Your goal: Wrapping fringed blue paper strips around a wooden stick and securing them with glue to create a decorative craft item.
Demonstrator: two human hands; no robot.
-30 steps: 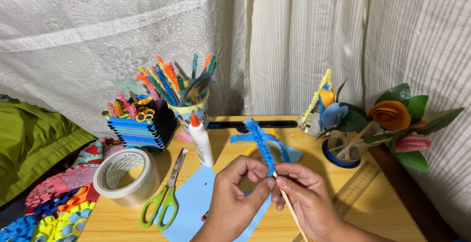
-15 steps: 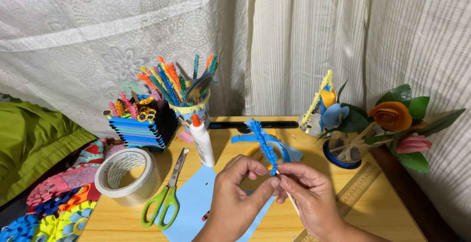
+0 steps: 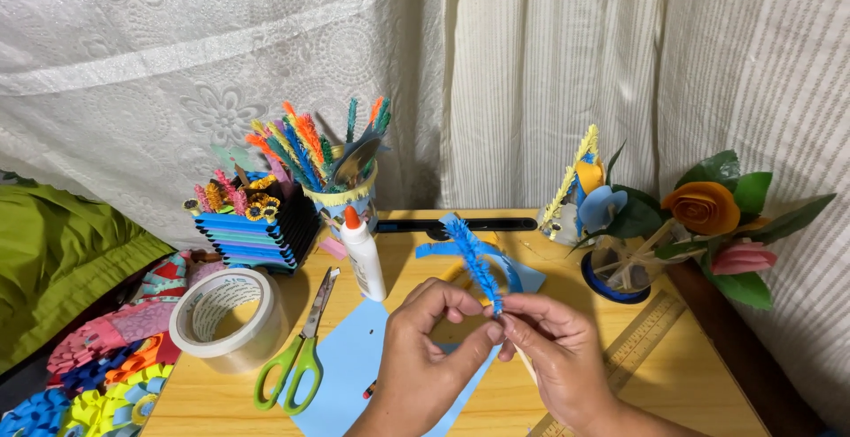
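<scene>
Both hands meet over the table [image 3: 567, 406], the left hand [image 3: 425, 362] and right hand [image 3: 553, 357] pinched together on the base of a fringed blue paper strip [image 3: 474, 260] that rises above them (green scissors [image 3: 297, 362] left of the left hand, glue bottle [image 3: 363, 255] beyond it).

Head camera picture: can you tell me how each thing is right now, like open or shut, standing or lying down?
Blue fringed paper strip: pinched at its lower end by both hands.
Left hand: shut on the strip.
Right hand: shut on the strip.
Glue bottle: upright, orange cap on.
Scissors: lying flat, blades closed.
Tape roll: lying flat.
Paper flowers: standing in a holder.
</scene>
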